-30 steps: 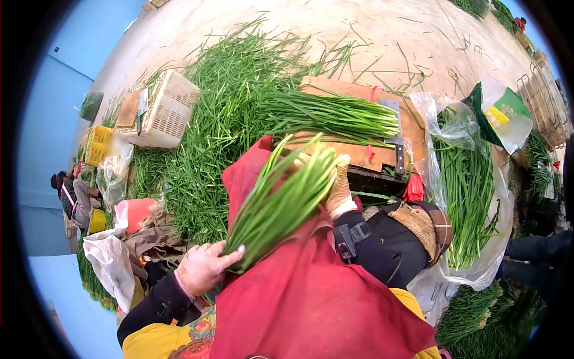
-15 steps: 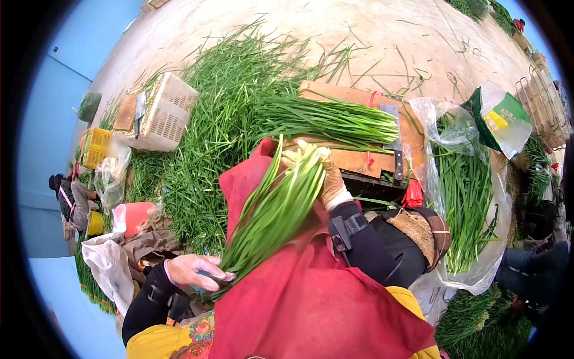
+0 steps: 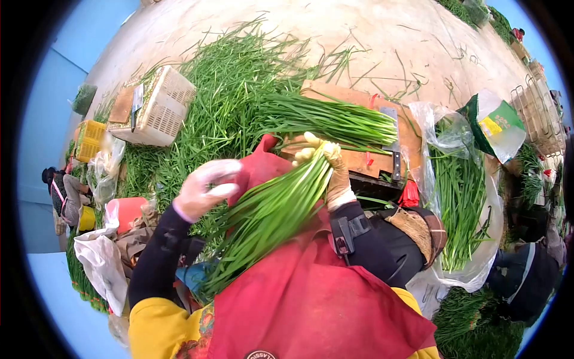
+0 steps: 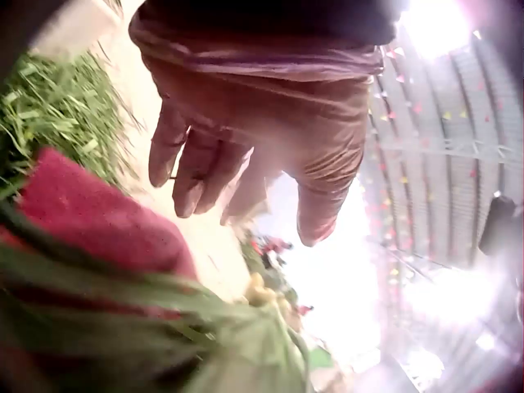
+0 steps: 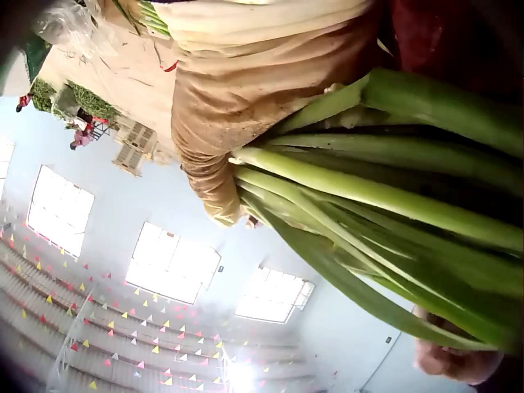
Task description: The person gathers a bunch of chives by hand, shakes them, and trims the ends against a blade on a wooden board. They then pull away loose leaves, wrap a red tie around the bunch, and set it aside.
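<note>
My gloved right hand [image 3: 338, 179] grips a bunch of garlic chives [image 3: 272, 206] near its pale stem ends. The leaves fan down and left across the red apron [image 3: 311, 281]. In the right wrist view, the gloved fingers [image 5: 211, 176] wrap round the stems. My left hand [image 3: 206, 188], in a thin glove, is raised to the left of the bunch, thumb and fingers apart with nothing between them. From the left wrist view the same hand [image 4: 262, 139] hangs above the leaves, its fingers loosely extended.
Ahead, more chives [image 3: 335, 119] lie on a wooden board [image 3: 323, 90] beside a knife [image 3: 394, 161]. A large heap of loose chives [image 3: 221, 90] spreads leftward. A plastic bag of chives [image 3: 457, 203] stands at right; a white crate [image 3: 170, 105] and pink container [image 3: 125, 214] are at left.
My left hand has come off the leaf ends and moved up, away from the bunch. My right hand keeps its grip on the stems, and the leaves now hang lower across the apron.
</note>
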Demonstrator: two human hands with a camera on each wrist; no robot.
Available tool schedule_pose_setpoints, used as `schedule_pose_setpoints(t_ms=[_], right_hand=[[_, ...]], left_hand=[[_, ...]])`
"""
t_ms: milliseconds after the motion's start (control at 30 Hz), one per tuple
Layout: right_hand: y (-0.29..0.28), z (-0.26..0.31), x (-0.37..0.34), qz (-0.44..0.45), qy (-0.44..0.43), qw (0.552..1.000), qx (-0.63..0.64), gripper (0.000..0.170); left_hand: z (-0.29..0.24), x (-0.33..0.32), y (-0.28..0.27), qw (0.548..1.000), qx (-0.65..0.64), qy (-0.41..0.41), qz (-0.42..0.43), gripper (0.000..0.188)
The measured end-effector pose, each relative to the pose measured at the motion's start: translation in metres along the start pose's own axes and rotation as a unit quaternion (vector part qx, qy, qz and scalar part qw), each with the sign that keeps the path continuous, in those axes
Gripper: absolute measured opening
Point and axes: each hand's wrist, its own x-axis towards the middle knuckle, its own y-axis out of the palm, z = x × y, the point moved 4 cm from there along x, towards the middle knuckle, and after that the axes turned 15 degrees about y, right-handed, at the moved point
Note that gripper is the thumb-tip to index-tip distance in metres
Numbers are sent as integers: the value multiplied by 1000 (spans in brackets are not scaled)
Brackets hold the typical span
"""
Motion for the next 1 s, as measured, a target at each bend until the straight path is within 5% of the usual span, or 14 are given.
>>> schedule_pose_setpoints(t_ms=[67,133,200,267,333,400,467,600,667,767,800,900,933,1000], right_hand=[[5,-1,-10,-23,0,1000,8,70],[7,-1,-19,-45,-5,999,16,68],[7,-1,-28,-75,-16,997,32,65],[9,3,-38,-72,-23,997,23,61],[11,4,-49,-101,-34,994,37,58],[8,5,-54,-94,-34,994,44,57],[16,8,-55,-53,-42,997,41,58],[25,11,-58,-10,-46,999,24,59],[24,12,-63,-37,-49,998,33,56],[15,11,-68,-70,-74,993,66,45],[19,10,-68,-71,-77,992,67,45],[50,14,-73,9,-110,988,111,40],[55,16,-74,9,-111,988,112,40],[61,18,-78,23,-91,993,70,42]], left_hand=[[-23,40,31,985,101,138,36,28],[-31,68,65,977,133,151,71,27],[-36,88,93,968,197,73,134,29],[-31,97,110,979,122,-11,163,30],[-24,99,119,987,66,-34,144,26],[-20,101,122,978,-152,-121,78,21],[-26,104,123,969,-173,-164,57,24],[-30,120,129,973,161,9,165,38],[-21,120,125,979,112,-29,168,35],[-6,107,107,936,-246,-226,111,29],[-2,114,101,951,-168,-152,208,38],[6,75,113,924,-267,-89,259,67],[26,50,131,862,-391,-207,247,73],[17,15,162,723,-594,-258,241,81]])
